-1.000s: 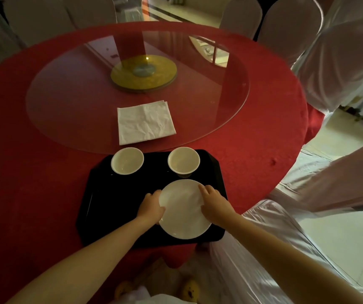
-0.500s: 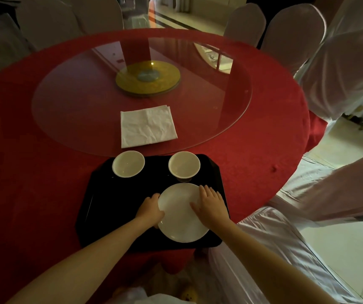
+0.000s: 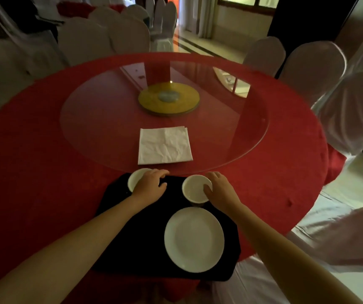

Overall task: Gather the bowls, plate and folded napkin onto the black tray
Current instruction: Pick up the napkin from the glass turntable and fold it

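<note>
A black tray (image 3: 145, 238) lies on the red tablecloth at the near edge of the table. On its near right part rests a white plate (image 3: 194, 239), with no hand on it. Two white bowls stand at the tray's far side. My left hand (image 3: 150, 187) covers the right half of the left bowl (image 3: 135, 178), fingers curled over its rim. My right hand (image 3: 220, 189) grips the right bowl (image 3: 193, 189), thumb inside the rim and fingers outside. The folded white napkin (image 3: 164, 145) lies beyond the tray on the glass turntable.
The round glass turntable (image 3: 101, 119) sits on a gold base (image 3: 168, 98) at the table's centre. White-covered chairs (image 3: 312, 69) ring the table, and one chair (image 3: 264, 288) stands close at the near right.
Both hands have let go of the plate, which now lies on the tray, and moved forward to the two bowls. The camera has tilted up.
</note>
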The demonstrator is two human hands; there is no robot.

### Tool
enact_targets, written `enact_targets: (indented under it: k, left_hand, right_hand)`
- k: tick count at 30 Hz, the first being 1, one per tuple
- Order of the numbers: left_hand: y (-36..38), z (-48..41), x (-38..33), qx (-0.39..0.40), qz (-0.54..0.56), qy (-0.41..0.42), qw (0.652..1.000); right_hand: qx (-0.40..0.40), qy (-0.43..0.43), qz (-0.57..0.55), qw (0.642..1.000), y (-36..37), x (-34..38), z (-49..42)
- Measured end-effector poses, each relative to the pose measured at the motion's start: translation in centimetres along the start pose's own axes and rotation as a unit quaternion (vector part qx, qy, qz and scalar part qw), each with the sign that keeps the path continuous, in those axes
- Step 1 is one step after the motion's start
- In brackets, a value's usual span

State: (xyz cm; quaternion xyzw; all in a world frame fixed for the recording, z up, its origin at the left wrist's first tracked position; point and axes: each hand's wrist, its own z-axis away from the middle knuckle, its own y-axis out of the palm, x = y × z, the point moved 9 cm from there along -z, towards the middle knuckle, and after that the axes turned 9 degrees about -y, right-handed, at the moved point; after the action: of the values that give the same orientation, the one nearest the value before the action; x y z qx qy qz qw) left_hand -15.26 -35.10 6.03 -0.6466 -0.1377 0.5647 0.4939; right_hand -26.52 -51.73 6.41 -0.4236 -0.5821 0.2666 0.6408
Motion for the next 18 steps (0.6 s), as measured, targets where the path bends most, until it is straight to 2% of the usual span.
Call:
enact_targets:
  k: [4,7,18]
  left_hand:
    - [-3.8,-3.1,0.1,-0.041,0.002,0.014,0.999]
    - [-5.3,-5.4,0.8,-0.04,-0.022,0.02,0.999]
    - [-6.0,-15.8,6.0,0.058,-0.042,0.009,0.997]
  right_hand:
    - [-0.004,-0.032,0.02,0.999,-1.0,2.6,-4.1]
    - [0.009,-0.038,0.031,0.999,-0.9,4.0,-6.7]
    - [0.08,0.011,0.09,0.993,3.7,3.7,-16.6]
